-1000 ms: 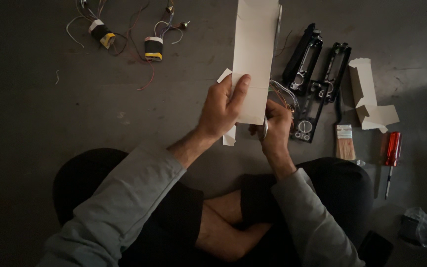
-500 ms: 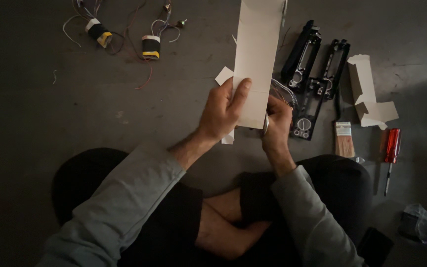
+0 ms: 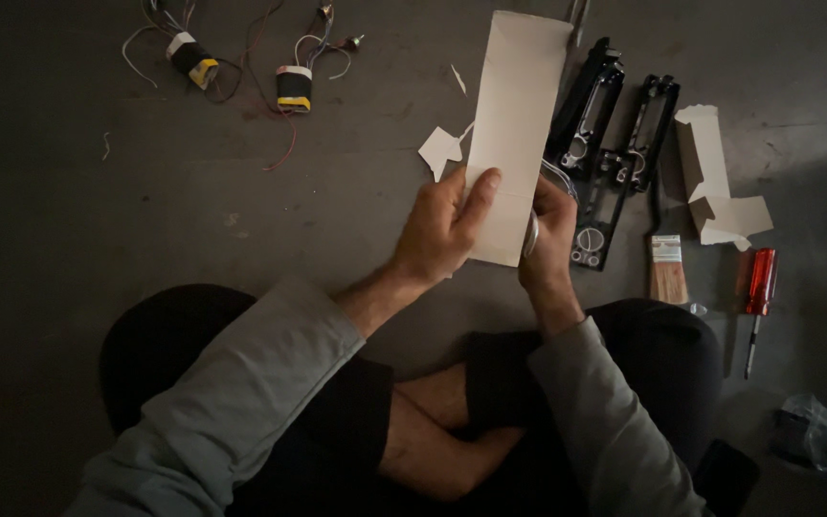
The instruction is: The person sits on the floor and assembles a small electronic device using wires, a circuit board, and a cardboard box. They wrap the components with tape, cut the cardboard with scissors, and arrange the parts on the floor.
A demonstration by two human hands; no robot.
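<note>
At the far left of the grey floor (image 3: 69,239), two small taped coils with loose coloured wires, one yellow-tipped (image 3: 190,59) and one banded black (image 3: 293,88), lay well apart from the hands. A torn scrap of white paper (image 3: 439,149) lay just left of the work.

Over the crossed legs, the left hand (image 3: 442,230) held a long flattened white cardboard box (image 3: 514,134) upright, thumb pressed on its front near the lower end and fingers behind, so its grip was closed on the box. Compared with a second earlier, the box stood slightly lower in the view and tilted a little to the right, with a crease across its lower part now plain; the thumb had stayed at almost the same spot. The right hand (image 3: 549,235) was curled against the box's lower right edge, and a thin clear loop showed by its fingers; whether that grip pinched the box or only the loop I could not tell.

Right of the hands lay two black oblong mechanical frames (image 3: 614,144), then an opened white carton (image 3: 715,182), a small paintbrush (image 3: 667,273) and a red-handled screwdriver (image 3: 758,292). A crumpled clear bag (image 3: 820,436) sat at the lower right.

Judging by this, the box was being handled at its lower end, little altered.
</note>
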